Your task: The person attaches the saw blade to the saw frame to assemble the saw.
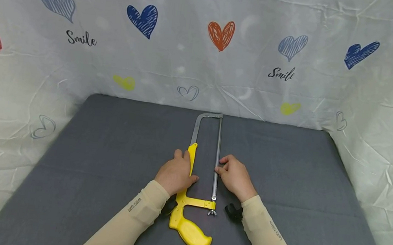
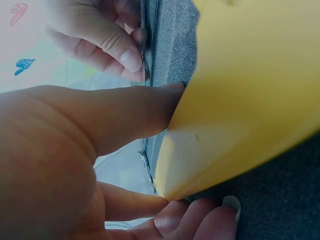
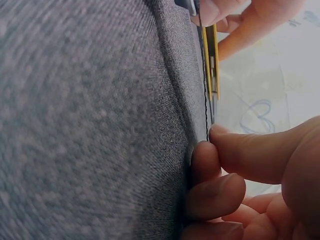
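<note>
A hacksaw with a yellow handle (image 1: 192,234) and a grey steel front bow (image 1: 196,130) lies on the dark cloth, its handle toward me. My left hand (image 1: 175,172) grips the yellow part of the frame (image 2: 250,75), thumb on one side and fingers on the other in the left wrist view. On the opposite side, my right hand (image 1: 236,177) pinches the thin saw blade (image 1: 218,148) about midway along. Fine teeth show on the blade (image 3: 205,90) in the right wrist view, where the thumb and index fingertip meet at it. A wing nut (image 1: 212,212) sits at the blade's near end.
Dark grey cloth (image 1: 278,233) covers the table. A white curtain (image 1: 173,65) printed with hearts and "Smile" stands behind it and along both sides. Black wrist straps or mounts (image 1: 234,213) show beneath the light sleeves.
</note>
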Demonstrator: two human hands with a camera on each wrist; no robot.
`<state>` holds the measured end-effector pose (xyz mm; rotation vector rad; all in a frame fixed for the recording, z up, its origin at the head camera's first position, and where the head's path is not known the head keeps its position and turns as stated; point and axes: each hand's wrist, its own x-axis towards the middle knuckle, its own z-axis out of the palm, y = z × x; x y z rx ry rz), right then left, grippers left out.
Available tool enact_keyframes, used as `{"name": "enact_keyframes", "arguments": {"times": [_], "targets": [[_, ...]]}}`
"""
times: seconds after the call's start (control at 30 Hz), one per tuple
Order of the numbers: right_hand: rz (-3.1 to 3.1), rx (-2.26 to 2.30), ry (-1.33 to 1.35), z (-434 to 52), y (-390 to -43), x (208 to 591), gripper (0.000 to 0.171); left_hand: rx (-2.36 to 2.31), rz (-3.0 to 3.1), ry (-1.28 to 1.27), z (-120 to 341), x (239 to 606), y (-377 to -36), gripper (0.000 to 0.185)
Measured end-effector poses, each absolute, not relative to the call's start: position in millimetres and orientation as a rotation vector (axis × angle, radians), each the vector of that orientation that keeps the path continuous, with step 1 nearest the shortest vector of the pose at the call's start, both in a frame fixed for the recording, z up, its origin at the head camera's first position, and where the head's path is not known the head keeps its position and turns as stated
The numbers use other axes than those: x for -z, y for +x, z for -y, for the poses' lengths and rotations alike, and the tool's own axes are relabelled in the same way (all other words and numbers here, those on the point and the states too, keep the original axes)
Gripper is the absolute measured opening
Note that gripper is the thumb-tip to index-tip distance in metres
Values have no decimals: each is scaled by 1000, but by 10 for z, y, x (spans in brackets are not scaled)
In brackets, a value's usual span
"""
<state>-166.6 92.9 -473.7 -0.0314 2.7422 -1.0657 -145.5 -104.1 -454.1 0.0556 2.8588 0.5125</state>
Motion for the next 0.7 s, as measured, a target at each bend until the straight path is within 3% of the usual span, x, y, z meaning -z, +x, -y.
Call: {"name": "enact_keyframes", "arguments": {"times": [0.7], "targets": [[-2757,1072,-21,-928,-1674,4759,31,-555,-2846,55,1049,4527,-1451,93]]}}
